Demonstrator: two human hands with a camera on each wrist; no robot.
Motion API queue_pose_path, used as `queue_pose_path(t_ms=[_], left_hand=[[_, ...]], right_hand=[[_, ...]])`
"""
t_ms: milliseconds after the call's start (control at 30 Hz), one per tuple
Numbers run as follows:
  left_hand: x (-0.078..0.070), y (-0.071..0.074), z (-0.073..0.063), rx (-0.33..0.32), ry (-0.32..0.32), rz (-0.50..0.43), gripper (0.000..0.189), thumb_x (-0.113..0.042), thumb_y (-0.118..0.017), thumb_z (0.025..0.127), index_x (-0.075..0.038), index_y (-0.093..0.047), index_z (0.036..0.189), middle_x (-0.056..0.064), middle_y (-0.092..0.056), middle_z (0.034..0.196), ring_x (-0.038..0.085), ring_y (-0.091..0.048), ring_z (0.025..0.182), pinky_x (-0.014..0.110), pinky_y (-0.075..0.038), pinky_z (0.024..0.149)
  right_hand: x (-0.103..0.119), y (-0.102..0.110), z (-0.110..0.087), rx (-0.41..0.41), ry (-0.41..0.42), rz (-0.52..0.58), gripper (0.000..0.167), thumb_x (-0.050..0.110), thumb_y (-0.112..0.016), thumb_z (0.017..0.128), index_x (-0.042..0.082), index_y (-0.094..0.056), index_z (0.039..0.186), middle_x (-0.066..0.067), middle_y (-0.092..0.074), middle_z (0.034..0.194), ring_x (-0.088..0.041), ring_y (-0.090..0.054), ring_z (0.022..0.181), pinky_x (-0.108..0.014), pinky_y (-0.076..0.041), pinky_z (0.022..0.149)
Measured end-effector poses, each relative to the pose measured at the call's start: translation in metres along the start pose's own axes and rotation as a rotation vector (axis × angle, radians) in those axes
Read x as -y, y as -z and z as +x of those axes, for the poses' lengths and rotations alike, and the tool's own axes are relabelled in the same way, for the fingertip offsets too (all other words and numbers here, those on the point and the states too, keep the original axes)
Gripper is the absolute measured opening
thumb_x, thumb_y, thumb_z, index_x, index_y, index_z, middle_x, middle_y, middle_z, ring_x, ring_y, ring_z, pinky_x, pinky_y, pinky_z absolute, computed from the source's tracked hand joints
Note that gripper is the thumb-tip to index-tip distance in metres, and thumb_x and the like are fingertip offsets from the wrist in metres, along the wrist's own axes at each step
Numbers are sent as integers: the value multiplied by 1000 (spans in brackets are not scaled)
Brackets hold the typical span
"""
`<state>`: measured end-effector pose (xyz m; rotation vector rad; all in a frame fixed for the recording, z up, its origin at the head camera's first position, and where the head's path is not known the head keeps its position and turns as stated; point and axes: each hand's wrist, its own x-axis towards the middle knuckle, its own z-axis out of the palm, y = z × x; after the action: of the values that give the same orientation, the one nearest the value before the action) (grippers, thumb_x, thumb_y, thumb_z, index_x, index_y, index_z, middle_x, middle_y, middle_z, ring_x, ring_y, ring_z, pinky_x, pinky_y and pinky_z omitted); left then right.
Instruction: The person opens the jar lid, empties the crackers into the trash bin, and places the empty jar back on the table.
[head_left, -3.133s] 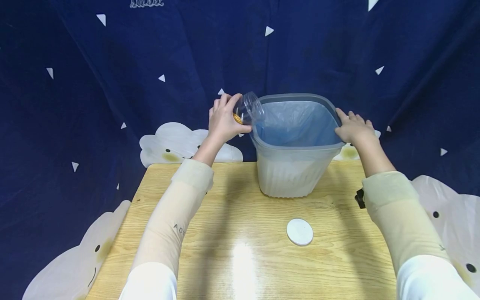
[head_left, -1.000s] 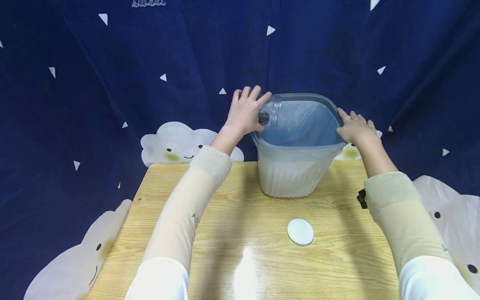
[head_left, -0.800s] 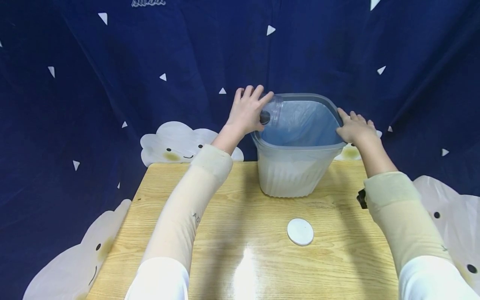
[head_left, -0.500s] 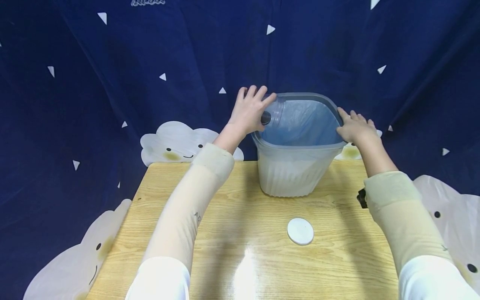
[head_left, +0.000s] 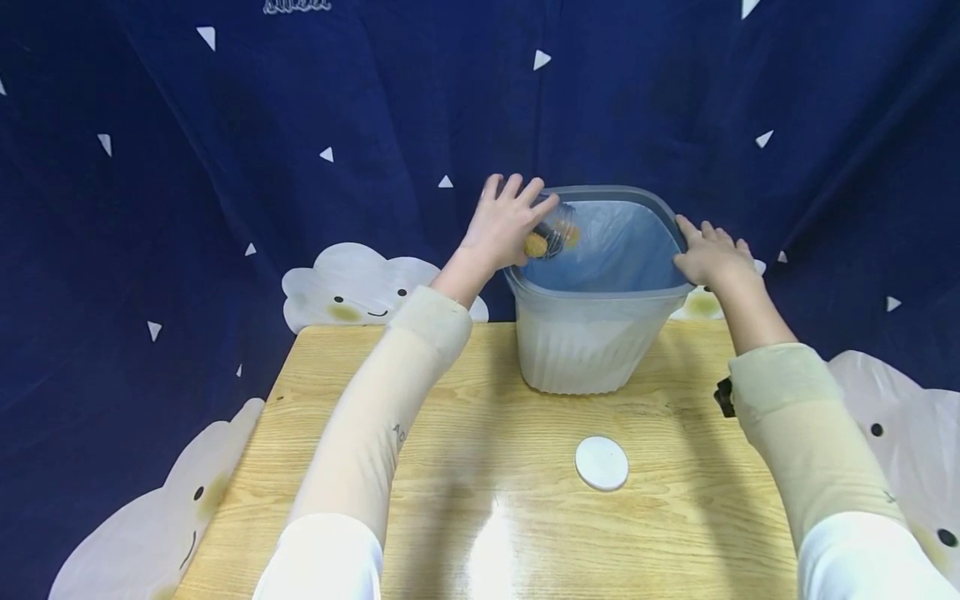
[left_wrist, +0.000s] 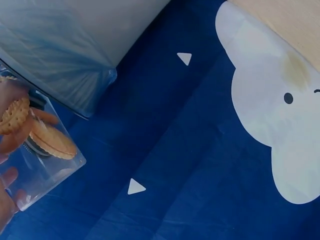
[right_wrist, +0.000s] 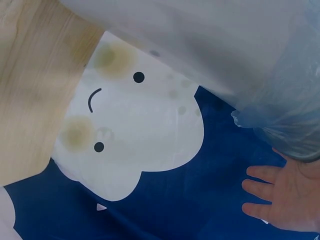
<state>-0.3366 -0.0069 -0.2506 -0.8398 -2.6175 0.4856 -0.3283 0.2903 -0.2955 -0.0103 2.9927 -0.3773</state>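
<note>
My left hand (head_left: 497,229) grips a clear plastic jar (head_left: 557,227), tilted on its side over the left rim of a trash bin (head_left: 592,333). The jar's mouth points into the bin. Inside the jar are several cookies (left_wrist: 52,140), golden and dark ones; one golden cookie shows near the mouth in the head view. My right hand (head_left: 712,258) rests on the bin's right rim, its fingers spread and fairly straight in the right wrist view. A bluish bag (head_left: 607,242) lines the bin. How deep the bin is filled cannot be seen.
The bin stands at the back edge of a wooden table (head_left: 337,392). A round white lid-like disc (head_left: 602,463) lies in front of it. Behind hangs a dark blue curtain (head_left: 375,100) with white triangles and clouds.
My left hand has moved right, bringing the jar from beside the bin to over its rim and tipping it further. Cookies have shifted inside the jar. The right hand stays on the rim.
</note>
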Motion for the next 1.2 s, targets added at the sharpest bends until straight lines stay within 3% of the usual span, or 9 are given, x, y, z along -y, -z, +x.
queue_pose_path(t_ms=[733, 1200], left_hand=[[-2, 2, 3, -12, -122, 114, 87, -40, -76, 70, -24, -29, 141, 6, -29, 139, 30, -26, 127, 50, -19, 107], [-3, 5, 4, -45, -185, 157, 76, -32, -70, 78, -25, -30, 142, 5, -28, 141, 30, -25, 129, 50, -17, 109]], right_hand=[[2, 0, -2, 0, -3, -12, 63, 24, -30, 96, 8, 6, 146, -33, 3, 145, -50, 3, 132, -63, 2, 104], [0, 0, -1, -7, -6, -7, 63, 25, -30, 96, 9, 6, 146, -33, 4, 145, -50, 4, 132, -63, 4, 103]])
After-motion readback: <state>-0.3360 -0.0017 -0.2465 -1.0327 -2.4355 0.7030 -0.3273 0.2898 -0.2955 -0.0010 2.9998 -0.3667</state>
